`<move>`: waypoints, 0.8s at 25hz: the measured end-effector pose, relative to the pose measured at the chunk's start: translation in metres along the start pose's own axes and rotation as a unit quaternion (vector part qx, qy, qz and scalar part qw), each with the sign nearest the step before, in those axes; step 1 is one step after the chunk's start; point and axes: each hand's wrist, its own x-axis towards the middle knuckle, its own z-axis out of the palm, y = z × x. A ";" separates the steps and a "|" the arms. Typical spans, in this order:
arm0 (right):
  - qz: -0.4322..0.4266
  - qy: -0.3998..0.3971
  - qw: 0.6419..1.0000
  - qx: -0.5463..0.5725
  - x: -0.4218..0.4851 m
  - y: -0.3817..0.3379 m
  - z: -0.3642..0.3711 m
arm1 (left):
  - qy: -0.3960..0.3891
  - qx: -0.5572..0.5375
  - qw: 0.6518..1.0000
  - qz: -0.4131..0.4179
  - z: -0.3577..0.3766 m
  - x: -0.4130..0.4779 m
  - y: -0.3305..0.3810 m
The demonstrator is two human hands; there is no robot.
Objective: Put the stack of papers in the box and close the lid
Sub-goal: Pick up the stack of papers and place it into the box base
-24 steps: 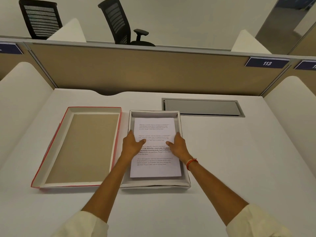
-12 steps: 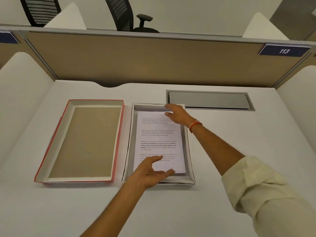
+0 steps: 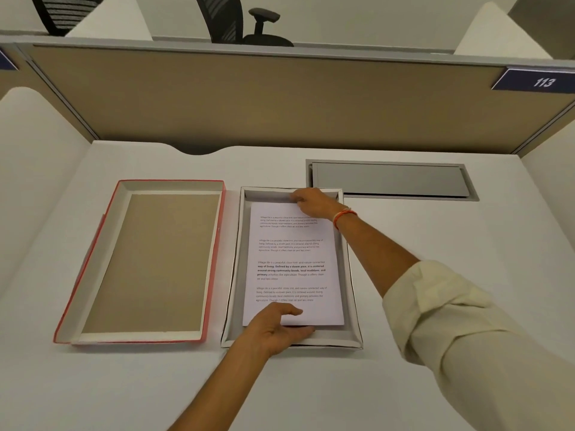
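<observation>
The stack of papers (image 3: 292,253), white sheets with printed text, lies flat inside the open grey-white box (image 3: 354,306) at the middle of the desk. My left hand (image 3: 277,329) is at the stack's near edge, fingers on top and thumb along the edge. At the far edge my right hand (image 3: 314,202), with an orange band on its wrist, has its fingers curled over the paper by the box's back wall. The red-edged lid (image 3: 214,262) lies upside down just left of the box, brown inside showing.
A grey cable hatch (image 3: 389,180) is set into the desk behind and right of the box. A tan partition (image 3: 280,101) closes the back. White side dividers (image 3: 34,181) stand at both sides. Office chairs (image 3: 239,23) are beyond the partition.
Both hands left the middle of the top sheet. The right went to the far edge, the left came back to the near edge and closed on it. The camera moved closer.
</observation>
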 end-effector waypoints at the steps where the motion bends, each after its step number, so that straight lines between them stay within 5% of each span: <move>1: -0.001 -0.008 1.000 0.001 0.003 0.000 0.000 | 0.001 0.003 1.000 -0.002 0.000 0.001 0.000; 20: -0.028 -0.003 1.000 0.009 0.002 -0.002 -0.006 | -0.012 0.015 1.000 0.001 -0.004 -0.001 0.000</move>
